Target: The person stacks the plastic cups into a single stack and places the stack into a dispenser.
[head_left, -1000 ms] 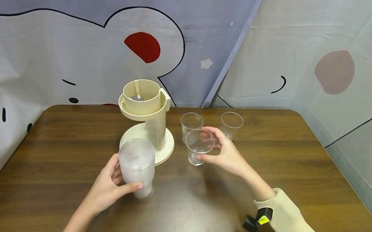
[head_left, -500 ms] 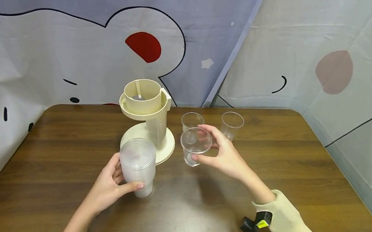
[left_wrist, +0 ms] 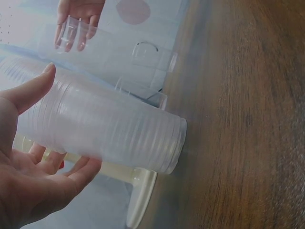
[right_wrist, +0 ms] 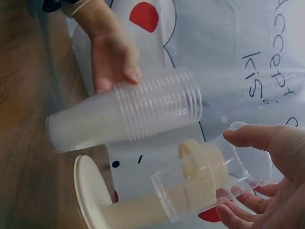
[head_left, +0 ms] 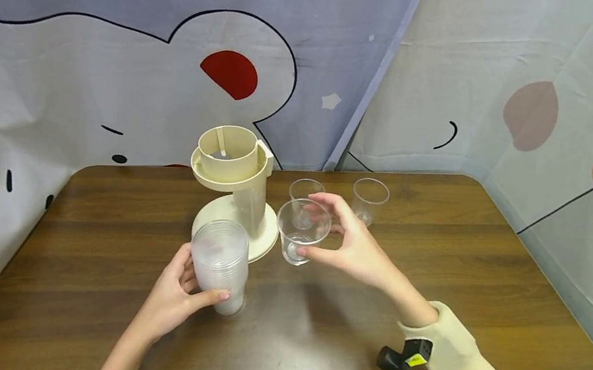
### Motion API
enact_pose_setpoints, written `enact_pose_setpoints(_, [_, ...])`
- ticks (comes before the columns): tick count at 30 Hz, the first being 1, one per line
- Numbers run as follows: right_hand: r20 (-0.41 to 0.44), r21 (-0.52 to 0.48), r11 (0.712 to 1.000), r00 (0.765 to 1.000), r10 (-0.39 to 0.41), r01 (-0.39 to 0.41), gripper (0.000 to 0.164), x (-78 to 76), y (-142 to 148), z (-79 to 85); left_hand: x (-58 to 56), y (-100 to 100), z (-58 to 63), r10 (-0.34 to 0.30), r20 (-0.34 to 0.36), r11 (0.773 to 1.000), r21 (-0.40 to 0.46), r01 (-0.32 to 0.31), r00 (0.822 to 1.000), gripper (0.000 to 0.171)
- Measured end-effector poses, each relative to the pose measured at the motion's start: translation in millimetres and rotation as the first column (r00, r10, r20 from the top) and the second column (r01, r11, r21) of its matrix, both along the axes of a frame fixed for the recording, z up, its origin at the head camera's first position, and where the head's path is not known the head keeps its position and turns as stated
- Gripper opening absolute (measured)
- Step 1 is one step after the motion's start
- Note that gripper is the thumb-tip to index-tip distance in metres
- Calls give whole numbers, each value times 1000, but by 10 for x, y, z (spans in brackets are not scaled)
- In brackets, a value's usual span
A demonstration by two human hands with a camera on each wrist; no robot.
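Observation:
My left hand (head_left: 182, 298) grips a stack of nested clear plastic cups (head_left: 221, 264), thumb on the near side and fingers behind. In the left wrist view the stack (left_wrist: 109, 119) stands upright, its bottom at the wood tabletop. My right hand (head_left: 349, 242) holds one clear plastic cup (head_left: 303, 223) near its rim between thumb and fingers. That cup (right_wrist: 190, 191) is raised off the table, to the right of the stack and apart from it. Behind it a cream cup dispenser (head_left: 251, 199) stands on a round base, its upper ring open at the top.
Two more clear cups stand behind my right hand: one cup (head_left: 305, 187) beside the dispenser, another cup (head_left: 372, 195) farther right. The brown wood table (head_left: 105, 245) ends at a printed curtain (head_left: 137, 94) at the back.
My right hand has carried its cup a little leftward and upward, toward the stack. The left hand and its stack look still.

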State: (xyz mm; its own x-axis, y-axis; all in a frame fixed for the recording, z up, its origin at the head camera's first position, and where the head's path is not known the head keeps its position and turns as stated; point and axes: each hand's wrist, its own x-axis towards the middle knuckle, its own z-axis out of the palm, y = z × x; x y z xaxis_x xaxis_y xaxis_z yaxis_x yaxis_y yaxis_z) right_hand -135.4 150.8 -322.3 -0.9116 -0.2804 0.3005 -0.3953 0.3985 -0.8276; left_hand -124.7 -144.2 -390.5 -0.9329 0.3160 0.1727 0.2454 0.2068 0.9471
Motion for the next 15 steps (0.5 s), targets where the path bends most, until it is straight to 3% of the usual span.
enact_pose_setpoints(15, [-56,-31,999,998,40,-42,76,64,-108,144,1,6,-4,0,-4,1000,8,0,1000,74])
